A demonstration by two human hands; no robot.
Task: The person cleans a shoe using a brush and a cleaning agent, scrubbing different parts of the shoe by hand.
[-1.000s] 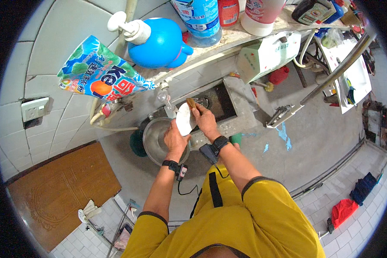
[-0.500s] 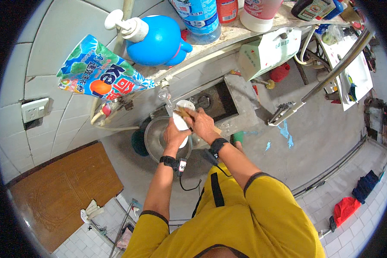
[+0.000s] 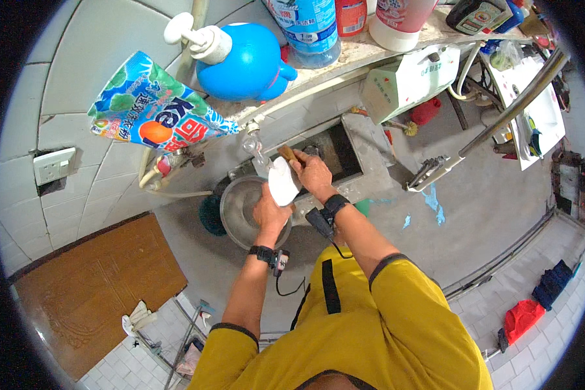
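The white object (image 3: pixel 283 182), smooth-looking, oval and slightly tapered, is held tilted above the upper right rim of the metal basin (image 3: pixel 233 224), beside the grey sink's (image 3: pixel 372 153) left end. The left hand (image 3: pixel 269 212) pinches its lower side; the right hand's (image 3: pixel 314 174) curled fingers grip a brown block (image 3: pixel 287 153) at its upper edge.

Head-worn fisheye; faces down, near; rim perhaps warped

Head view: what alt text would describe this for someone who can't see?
A person's left hand holds a white oblong item near a metal basin and tap; the right hand grips a brown tool beside it.
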